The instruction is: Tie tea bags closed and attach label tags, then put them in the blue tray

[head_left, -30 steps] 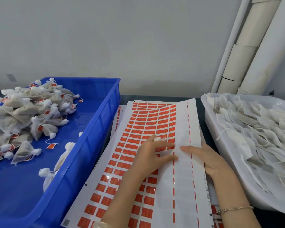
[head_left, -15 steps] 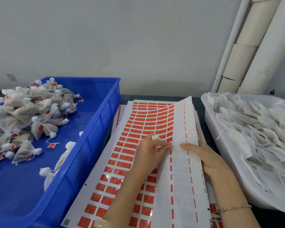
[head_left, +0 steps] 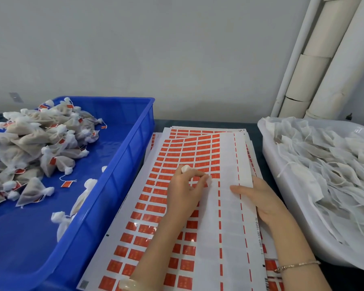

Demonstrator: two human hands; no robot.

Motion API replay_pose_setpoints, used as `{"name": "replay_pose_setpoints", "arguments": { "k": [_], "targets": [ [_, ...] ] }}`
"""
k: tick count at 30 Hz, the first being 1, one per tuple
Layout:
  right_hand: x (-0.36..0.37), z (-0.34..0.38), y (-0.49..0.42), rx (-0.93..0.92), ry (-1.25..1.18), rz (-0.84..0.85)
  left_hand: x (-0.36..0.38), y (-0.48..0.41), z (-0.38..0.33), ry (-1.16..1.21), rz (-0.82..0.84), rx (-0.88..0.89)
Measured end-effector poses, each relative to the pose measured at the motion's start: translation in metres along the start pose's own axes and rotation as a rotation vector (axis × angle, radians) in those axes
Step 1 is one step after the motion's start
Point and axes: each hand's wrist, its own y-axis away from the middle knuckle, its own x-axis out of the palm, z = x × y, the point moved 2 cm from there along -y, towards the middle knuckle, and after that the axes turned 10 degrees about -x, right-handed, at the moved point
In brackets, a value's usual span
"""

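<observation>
Since 1 second ago, the left hand (head_left: 185, 192) has drawn back from the right hand's fingertips, toward the left of the frame, and its fingers have curled in; the right hand (head_left: 261, 200) has kept to nearly the same spot.

We see the label sheet (head_left: 156, 217) in the lower middle of the frame, topmost on a loose stack of similar sheets. It is white, with rows of orange-red labels on its left part, a stripped blank band on its right part and 2 dashed red lines running down that band. The blue tray (head_left: 114, 185) fills the lower left, with a heap of tied tea bags (head_left: 29, 148) at its far left, each gathered into a white knot, several showing a red tag. A white tub (head_left: 269, 156) at the right edge holds flat, untied tea bags (head_left: 324, 164) with loose strings.

Our left hand is curled, its fingertips on the last labels beside the blank band, and 2 fingertips wear white covers (head_left: 185, 169). We cannot tell whether a label is pinched between them. Our right hand lies flat and open, palm down, pressing the sheet's right margin; a thin bracelet (head_left: 296, 265) circles that wrist.
</observation>
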Motion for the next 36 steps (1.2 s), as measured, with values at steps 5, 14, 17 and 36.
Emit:
{"name": "replay_pose_setpoints", "arguments": {
  "k": [5, 14, 17, 36],
  "targets": [
    [0.003, 0.005, 0.004, -0.02, 0.113, -0.026, -0.008, -0.003, 0.001, 0.067, -0.166, -0.07],
    [0.011, 0.005, -0.005, -0.204, 0.461, -0.208, -0.018, -0.002, -0.001, 0.184, -0.184, -0.092],
    [0.016, 0.007, -0.004, -0.418, 0.558, -0.307, -0.013, -0.002, -0.001, 0.166, -0.07, -0.091],
    [0.029, 0.012, -0.006, -0.476, 0.185, -0.109, -0.017, 0.003, -0.015, 0.543, 0.345, -0.018]
  ]
}}
